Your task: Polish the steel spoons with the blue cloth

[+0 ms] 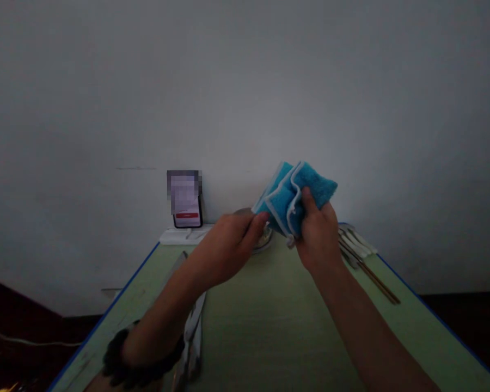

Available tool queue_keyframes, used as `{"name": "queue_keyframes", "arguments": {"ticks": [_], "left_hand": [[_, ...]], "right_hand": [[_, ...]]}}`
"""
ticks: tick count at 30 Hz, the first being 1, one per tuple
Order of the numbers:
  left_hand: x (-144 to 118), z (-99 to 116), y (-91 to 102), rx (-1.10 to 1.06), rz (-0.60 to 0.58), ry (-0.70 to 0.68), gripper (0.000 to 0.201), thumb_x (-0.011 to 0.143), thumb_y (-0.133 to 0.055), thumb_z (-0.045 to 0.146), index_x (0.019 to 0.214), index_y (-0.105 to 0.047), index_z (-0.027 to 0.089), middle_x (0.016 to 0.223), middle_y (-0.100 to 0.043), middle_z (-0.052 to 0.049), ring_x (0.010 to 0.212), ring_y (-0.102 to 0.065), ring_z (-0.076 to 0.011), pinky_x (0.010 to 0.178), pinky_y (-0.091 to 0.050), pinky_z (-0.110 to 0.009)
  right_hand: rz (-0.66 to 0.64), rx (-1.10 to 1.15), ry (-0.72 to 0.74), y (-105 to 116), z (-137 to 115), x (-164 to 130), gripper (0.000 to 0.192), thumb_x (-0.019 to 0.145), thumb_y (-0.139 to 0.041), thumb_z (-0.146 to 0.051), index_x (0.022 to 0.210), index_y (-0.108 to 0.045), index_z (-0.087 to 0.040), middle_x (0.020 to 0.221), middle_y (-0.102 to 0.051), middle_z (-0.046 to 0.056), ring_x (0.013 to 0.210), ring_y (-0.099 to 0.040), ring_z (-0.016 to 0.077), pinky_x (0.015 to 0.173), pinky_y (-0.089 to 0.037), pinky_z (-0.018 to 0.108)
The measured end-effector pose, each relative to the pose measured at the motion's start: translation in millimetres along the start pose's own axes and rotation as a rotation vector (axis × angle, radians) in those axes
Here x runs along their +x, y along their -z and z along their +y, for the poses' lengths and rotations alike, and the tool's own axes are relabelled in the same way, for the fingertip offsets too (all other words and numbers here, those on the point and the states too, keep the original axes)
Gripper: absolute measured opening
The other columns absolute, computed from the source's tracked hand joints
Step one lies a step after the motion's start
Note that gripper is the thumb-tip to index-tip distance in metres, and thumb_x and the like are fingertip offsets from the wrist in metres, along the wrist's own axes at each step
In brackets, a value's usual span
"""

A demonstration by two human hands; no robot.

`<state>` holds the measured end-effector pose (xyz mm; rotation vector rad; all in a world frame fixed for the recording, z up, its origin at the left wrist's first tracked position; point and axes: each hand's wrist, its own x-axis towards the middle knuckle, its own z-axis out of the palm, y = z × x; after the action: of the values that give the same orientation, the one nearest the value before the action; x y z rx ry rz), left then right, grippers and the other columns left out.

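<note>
A folded blue cloth [283, 198] with white edging is held up above the far part of the table. My right hand [320, 234] is closed around its right side, with the thumb pressed on the folds. At the lower left corner of the cloth, my left hand [234, 242] is closed in a pinch. Whether anything lies inside the folds is hidden. Behind the hands a round dish [263, 245] shows in part, its contents mostly covered.
Against the wall a phone [187, 204] leans on a white strip [173, 237]. Several metal utensils [194, 321] lie on the left, partly under my left forearm. On the right are chopsticks [379, 283] and other utensils [349, 245]. The green table [269, 326] has blue edges.
</note>
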<state>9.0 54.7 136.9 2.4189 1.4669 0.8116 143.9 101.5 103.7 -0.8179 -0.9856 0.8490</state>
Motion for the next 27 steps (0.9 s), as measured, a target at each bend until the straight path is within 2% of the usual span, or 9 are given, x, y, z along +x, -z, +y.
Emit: {"name": "queue_keyframes", "arguments": {"ticks": [5, 7, 10, 15, 19, 22, 24, 27], "left_hand": [[2, 0, -9.2, 0.080, 0.066, -0.041, 0.023, 0.085, -0.034, 0.020, 0.069, -0.050, 0.015, 0.070, -0.058, -0.001, 0.059, -0.051, -0.0119, 0.053, -0.035, -0.021], [1, 1, -12.7, 0.101, 0.063, -0.056, 0.020, 0.084, -0.033, 0.017, 0.075, -0.052, 0.015, 0.078, -0.060, -0.004, 0.065, -0.053, -0.0139, 0.057, -0.038, -0.023], [-2, 2, -15.6, 0.139, 0.008, -0.098, 0.023, 0.087, -0.030, 0.021, 0.079, -0.052, 0.016, 0.080, -0.061, -0.005, 0.068, -0.055, -0.0157, 0.062, -0.041, -0.027], [-7, 8, -16.4, 0.222, -0.121, -0.170, 0.030, 0.090, -0.023, 0.028, 0.084, -0.051, 0.017, 0.078, -0.059, -0.004, 0.071, -0.056, -0.0175, 0.066, -0.040, -0.031], [-8, 9, -3.8, 0.181, -0.150, -0.175, 0.032, 0.091, -0.025, 0.030, 0.079, -0.051, 0.017, 0.069, -0.056, -0.001, 0.063, -0.052, -0.0137, 0.060, -0.037, -0.026], [-10, 3, 15.2, 0.115, -0.192, -0.140, 0.036, 0.090, -0.026, 0.033, 0.069, -0.049, 0.017, 0.055, -0.046, 0.003, 0.050, -0.044, -0.0096, 0.049, -0.031, -0.022], [-12, -5, 27.8, 0.059, -0.196, -0.076, 0.040, 0.089, -0.027, 0.037, 0.060, -0.045, 0.016, 0.050, -0.039, 0.005, 0.045, -0.037, -0.0079, 0.045, -0.027, -0.021], [-14, -17, 39.6, 0.001, -0.114, 0.037, 0.045, 0.087, -0.029, 0.044, 0.052, -0.036, 0.016, 0.047, -0.029, 0.005, 0.042, -0.029, -0.0064, 0.042, -0.022, -0.021]], "right_hand": [[-0.073, 0.111, -0.137, -16, 7, -19, 0.036, 0.072, -0.052, -0.048, 0.093, -0.056, -0.019, 0.082, -0.065, 0.002, 0.074, -0.060, 0.0139, 0.067, -0.046, 0.026], [-0.117, 0.166, -0.186, -20, 8, -24, 0.033, 0.072, -0.052, -0.047, 0.089, -0.055, -0.019, 0.081, -0.065, 0.002, 0.070, -0.060, 0.0136, 0.064, -0.047, 0.026], [-0.141, 0.217, -0.253, -18, 6, -22, 0.033, 0.073, -0.050, -0.047, 0.088, -0.055, -0.019, 0.082, -0.066, 0.003, 0.068, -0.060, 0.0145, 0.059, -0.047, 0.026], [-0.081, 0.263, -0.339, -8, 4, -3, 0.033, 0.074, -0.048, -0.047, 0.092, -0.056, -0.020, 0.090, -0.066, 0.005, 0.070, -0.062, 0.0162, 0.054, -0.047, 0.027], [-0.061, 0.293, -0.294, -2, 8, 5, 0.033, 0.073, -0.050, -0.048, 0.090, -0.057, -0.020, 0.086, -0.066, 0.003, 0.069, -0.061, 0.0157, 0.056, -0.047, 0.027], [-0.057, 0.111, -0.149, 9, 5, 9, 0.032, 0.071, -0.055, -0.048, 0.084, -0.058, -0.019, 0.074, -0.064, 0.000, 0.064, -0.059, 0.0139, 0.059, -0.047, 0.026], [-0.210, -0.088, -0.091, 20, -3, 13, 0.030, 0.069, -0.059, -0.046, 0.079, -0.060, -0.018, 0.069, -0.063, -0.001, 0.059, -0.057, 0.0127, 0.058, -0.046, 0.026], [-0.596, -0.330, -0.185, 36, -18, 16, 0.029, 0.068, -0.062, -0.042, 0.081, -0.062, -0.017, 0.073, -0.065, 0.001, 0.060, -0.058, 0.0141, 0.057, -0.046, 0.026]]}}
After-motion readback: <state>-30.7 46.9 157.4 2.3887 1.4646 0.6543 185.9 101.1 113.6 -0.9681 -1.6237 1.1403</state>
